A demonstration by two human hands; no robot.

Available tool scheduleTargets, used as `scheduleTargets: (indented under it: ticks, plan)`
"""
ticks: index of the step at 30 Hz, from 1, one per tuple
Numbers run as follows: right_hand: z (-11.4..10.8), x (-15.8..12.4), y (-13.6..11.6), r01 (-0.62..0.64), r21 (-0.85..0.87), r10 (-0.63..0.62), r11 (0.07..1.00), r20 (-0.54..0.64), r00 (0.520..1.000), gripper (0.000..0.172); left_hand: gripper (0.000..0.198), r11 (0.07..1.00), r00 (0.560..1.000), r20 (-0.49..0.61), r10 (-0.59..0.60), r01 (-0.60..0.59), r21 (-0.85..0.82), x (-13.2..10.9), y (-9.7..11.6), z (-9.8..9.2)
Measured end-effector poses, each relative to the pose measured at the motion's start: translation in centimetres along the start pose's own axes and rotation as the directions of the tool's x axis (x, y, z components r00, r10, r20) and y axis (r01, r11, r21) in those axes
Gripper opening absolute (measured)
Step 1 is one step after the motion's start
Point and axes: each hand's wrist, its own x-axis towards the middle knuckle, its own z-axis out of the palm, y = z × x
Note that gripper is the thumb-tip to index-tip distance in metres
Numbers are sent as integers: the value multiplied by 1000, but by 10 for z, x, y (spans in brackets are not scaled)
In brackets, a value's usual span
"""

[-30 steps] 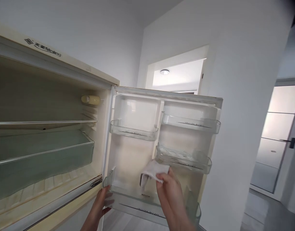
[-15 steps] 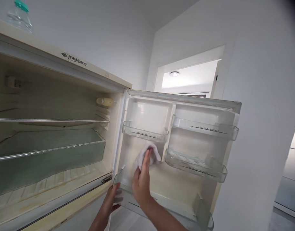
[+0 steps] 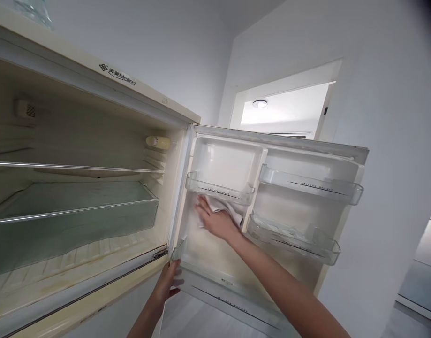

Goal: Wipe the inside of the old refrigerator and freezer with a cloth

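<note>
My right hand presses a white cloth against the inner panel of the open refrigerator door. It is just below the upper left door shelf, and its fingers point up and to the left. Part of the cloth is hidden behind the hand. My left hand is wrapped round the left end of the clear bottom door shelf, near the hinge side. Some of its fingertips show through the plastic.
The refrigerator stands open at left, with a glass shelf and a clear drawer inside. Two more door shelves jut out on the right. A clear bottle sits on top. A white wall rises behind the door.
My right hand has moved up and left with the cloth and turned flatter against the panel. My left hand keeps its place on the bottom shelf. The view has shifted slightly.
</note>
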Motion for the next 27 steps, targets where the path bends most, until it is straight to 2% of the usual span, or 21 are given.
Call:
scheduleTargets:
  ticks: [2,5,8,13,20,24,27]
  plan:
    - [4,-3,9,-81,-67,76,994,-75,994,56,57,1000,1000,3,-4,4,-3,1,0,1]
    - [15,-5,9,-177,-58,160,982,-223,962,54,56,1000,1000,7,-5,5,-1,1,1,3]
    - [22,-4,2,-206,-30,190,978,-280,941,57,55,1000,1000,6,-4,4,1,-1,2,4]
    - [30,8,-3,-95,-24,84,995,-291,953,63,57,1000,1000,-10,15,-15,0,-7,4,7]
    - [44,31,-10,-90,-36,74,995,-319,945,64,56,1000,1000,-8,1,-1,7,-5,4,6]
    - [62,12,-19,-9,-115,-25,993,-291,956,66,57,1000,1000,9,8,-8,9,0,1,3]
    - [82,-19,-26,144,-214,-189,966,-209,959,63,58,1000,1000,15,7,-7,11,0,0,3]
